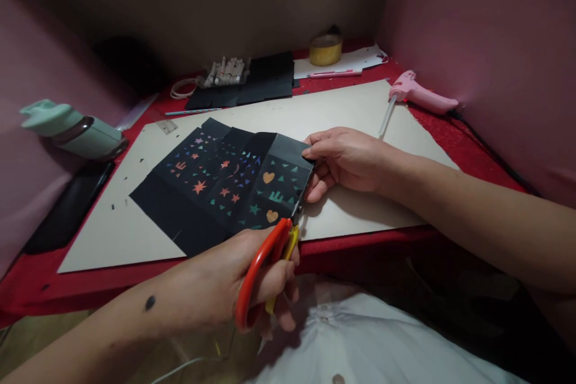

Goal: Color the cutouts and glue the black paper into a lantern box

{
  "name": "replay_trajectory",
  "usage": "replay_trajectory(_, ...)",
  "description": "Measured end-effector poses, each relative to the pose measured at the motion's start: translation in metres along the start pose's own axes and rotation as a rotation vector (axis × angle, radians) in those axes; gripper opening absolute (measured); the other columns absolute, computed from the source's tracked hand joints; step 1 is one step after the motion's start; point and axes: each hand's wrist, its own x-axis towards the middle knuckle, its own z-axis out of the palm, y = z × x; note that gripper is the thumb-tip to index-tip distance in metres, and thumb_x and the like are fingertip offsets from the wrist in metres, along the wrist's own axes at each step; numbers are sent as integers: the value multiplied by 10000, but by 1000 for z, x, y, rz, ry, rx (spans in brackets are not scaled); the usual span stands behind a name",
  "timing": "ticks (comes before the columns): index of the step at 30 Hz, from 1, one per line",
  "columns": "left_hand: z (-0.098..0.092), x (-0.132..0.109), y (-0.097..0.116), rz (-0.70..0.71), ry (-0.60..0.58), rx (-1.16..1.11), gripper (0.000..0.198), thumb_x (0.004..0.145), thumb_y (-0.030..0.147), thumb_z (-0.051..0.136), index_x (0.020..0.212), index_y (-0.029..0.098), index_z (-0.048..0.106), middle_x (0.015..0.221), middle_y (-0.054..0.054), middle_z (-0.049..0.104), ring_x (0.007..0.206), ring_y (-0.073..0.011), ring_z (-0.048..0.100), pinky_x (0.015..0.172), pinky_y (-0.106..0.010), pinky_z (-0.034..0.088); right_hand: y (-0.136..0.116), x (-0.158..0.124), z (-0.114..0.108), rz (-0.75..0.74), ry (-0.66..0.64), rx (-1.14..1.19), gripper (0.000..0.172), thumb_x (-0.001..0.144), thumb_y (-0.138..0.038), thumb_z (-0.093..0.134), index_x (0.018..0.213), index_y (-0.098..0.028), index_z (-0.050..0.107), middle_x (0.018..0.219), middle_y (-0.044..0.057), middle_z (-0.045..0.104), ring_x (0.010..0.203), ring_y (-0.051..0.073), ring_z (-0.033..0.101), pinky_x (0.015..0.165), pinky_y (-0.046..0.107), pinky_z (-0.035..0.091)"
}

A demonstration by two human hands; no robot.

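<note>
My left hand (265, 270) is closed round the handles of orange and yellow scissors (265, 270). The blades reach up along the right edge of a creased black sheet of paper (157, 198) and seem to touch it. Coloured stars, hearts, triangles and letter shapes cover much of the sheet. At the sheet's upper right corner, my right hand (337, 159) pinches it between thumb and fingers. The sheet's left part lies over a white board (369, 210), while its right side is lifted a little.
A pink glue gun (420, 95) rests at the board's right corner. Behind are yellow tape (326, 50), a pink pen (335, 74), several white markers (228, 71) and black sheets (270, 75). A mint bottle (85, 132) and a dark phone-like slab (67, 210) are at left, on red cloth (360, 252).
</note>
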Motion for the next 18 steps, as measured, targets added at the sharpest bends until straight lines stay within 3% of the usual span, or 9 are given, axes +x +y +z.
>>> replay_trajectory(11, 0, 5, -2, -7, -3, -13, 376, 984, 473, 543, 759, 172, 556, 645, -52, 732, 510, -114, 628, 482, -175, 483, 1, 2, -3, 6, 7, 16, 217, 894, -28, 417, 775, -158, 544, 581, 67, 680, 455, 187, 674, 467, 296, 610)
replay_trajectory(18, 1, -7, -14, 63, -53, 56, 171, 951, 231, 546, 790, 211, 490, 659, 46, 577, 545, -79, 535, 465, -144, 406, 2, 4, -3, 9, 27, -1, 232, 886, -35, 400, 748, -176, 521, 535, 85, 667, 491, 247, 712, 432, 306, 578)
